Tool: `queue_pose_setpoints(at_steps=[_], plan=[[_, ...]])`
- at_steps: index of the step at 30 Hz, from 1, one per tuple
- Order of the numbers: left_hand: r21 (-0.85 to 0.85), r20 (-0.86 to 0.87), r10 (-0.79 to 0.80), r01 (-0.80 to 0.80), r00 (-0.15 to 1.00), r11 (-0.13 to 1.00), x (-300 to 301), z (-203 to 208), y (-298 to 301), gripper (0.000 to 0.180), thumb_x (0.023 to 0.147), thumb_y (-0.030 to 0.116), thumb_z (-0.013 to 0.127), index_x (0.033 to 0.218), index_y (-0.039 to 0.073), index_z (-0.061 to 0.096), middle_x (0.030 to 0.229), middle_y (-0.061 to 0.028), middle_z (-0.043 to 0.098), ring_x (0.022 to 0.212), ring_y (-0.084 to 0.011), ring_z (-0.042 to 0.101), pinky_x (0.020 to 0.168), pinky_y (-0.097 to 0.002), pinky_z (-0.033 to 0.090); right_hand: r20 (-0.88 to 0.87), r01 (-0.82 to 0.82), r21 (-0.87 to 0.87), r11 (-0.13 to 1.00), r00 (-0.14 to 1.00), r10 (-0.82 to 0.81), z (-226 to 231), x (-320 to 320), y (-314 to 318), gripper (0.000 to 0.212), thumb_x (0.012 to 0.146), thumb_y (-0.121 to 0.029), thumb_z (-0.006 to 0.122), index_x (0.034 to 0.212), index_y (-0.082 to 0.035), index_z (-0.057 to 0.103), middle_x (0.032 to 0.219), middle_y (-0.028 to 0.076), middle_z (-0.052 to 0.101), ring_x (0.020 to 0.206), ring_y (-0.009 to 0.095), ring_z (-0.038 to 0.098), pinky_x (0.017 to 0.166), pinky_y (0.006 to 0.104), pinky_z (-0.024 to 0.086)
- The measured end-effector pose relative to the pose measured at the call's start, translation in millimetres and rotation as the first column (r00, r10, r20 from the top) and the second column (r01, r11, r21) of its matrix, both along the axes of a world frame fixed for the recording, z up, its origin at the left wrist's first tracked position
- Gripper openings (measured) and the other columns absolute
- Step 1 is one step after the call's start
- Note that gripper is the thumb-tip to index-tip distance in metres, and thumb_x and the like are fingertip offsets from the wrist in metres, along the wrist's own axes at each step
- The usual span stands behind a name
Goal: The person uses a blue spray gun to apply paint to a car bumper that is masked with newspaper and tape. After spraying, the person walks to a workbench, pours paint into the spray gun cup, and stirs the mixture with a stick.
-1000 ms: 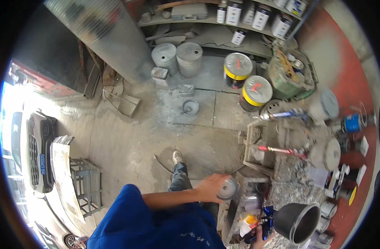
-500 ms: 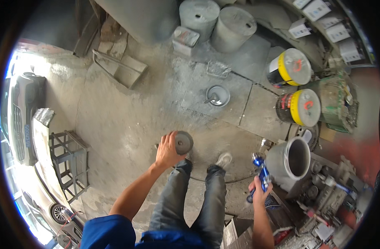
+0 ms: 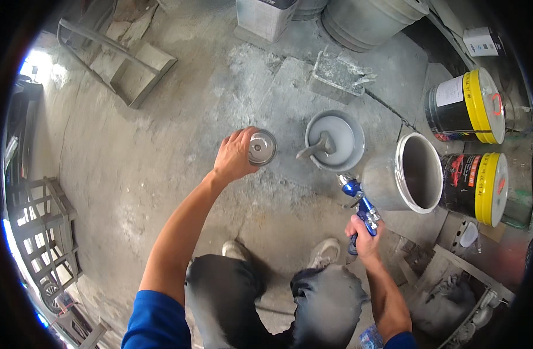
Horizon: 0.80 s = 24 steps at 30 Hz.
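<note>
My left hand (image 3: 236, 153) is closed around the edge of a round grey lid (image 3: 262, 156) with a small hole in its middle. In my right hand (image 3: 366, 235) is the handle of a blue spray gun (image 3: 364, 206), fingers wrapped round it. A large metal cup (image 3: 383, 183) sits on the gun, its mouth uncovered and tilted to the right. Between my hands and a little farther off stands a grey bucket (image 3: 358, 152) of pale grey liquid (image 3: 343, 132). A grey-coated ladle (image 3: 317, 149) rests in it, its handle over the near left rim.
Beyond the bucket lies a coated rectangular tin (image 3: 336, 93). Two black-and-yellow pails (image 3: 479, 104) stand at the right, near cluttered parts (image 3: 447, 302). Drums (image 3: 365, 26) are at the back, a metal dustpan (image 3: 138, 75) far left, a metal frame (image 3: 45, 232) left.
I have crouched lower, with my knees bent up, and am nearer the bucket. Both hands have moved forward, still holding the lid and the spray gun.
</note>
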State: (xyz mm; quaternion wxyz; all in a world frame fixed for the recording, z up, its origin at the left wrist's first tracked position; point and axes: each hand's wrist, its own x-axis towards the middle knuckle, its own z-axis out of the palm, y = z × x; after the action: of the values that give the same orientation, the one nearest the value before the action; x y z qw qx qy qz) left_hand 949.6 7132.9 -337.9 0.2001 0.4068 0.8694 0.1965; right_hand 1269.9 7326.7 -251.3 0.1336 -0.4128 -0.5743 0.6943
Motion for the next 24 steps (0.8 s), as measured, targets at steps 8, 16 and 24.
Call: queue_pose_setpoints(at_steps=[8, 16, 24], plan=[[0.127, -0.118, -0.049, 0.064, 0.992, 0.990, 8, 39, 4, 0.090, 0.064, 0.021, 0.089, 0.140, 0.012, 0.042, 0.143, -0.0166, 0.041, 0.128, -0.0374, 0.045, 0.105, -0.0466, 0.042, -0.270, -0.232, 0.040, 0.972, 0.934, 0.234, -16, -65, -12, 0.020, 0.095, -0.014, 0.057, 0.092, 0.004, 0.066, 0.086, 0.012, 0.068, 0.079, 0.019, 0.065, 0.073, 0.0330, 0.052], [0.501, 0.297, 0.022, -0.176, 0.954, 0.848, 68, 147, 31, 0.051, 0.073, 0.001, 0.075, 0.116, 0.002, 0.049, 0.117, -0.0146, 0.054, 0.101, -0.0308, 0.062, 0.084, -0.0406, 0.053, -0.497, -0.499, 0.231, 0.836, 0.678, 0.542, 35, -160, -33, 0.077, 0.092, -0.026, 0.063, 0.147, 0.002, 0.016, 0.130, 0.017, 0.045, 0.123, 0.027, 0.048, 0.105, 0.0396, 0.039], [0.321, 0.164, 0.289, -0.328, 0.943, 0.889, 38, 126, -20, 0.023, 0.079, 0.000, 0.062, 0.102, 0.000, 0.060, 0.109, -0.0193, 0.060, 0.101, -0.0388, 0.061, 0.086, -0.0428, 0.048, 0.085, -0.542, 0.655, 0.527, 0.746, 0.660, 11, -153, 10, 0.039, 0.086, -0.019, 0.066, 0.124, -0.011, 0.064, 0.114, 0.014, 0.063, 0.087, 0.026, 0.068, 0.079, 0.0388, 0.056]])
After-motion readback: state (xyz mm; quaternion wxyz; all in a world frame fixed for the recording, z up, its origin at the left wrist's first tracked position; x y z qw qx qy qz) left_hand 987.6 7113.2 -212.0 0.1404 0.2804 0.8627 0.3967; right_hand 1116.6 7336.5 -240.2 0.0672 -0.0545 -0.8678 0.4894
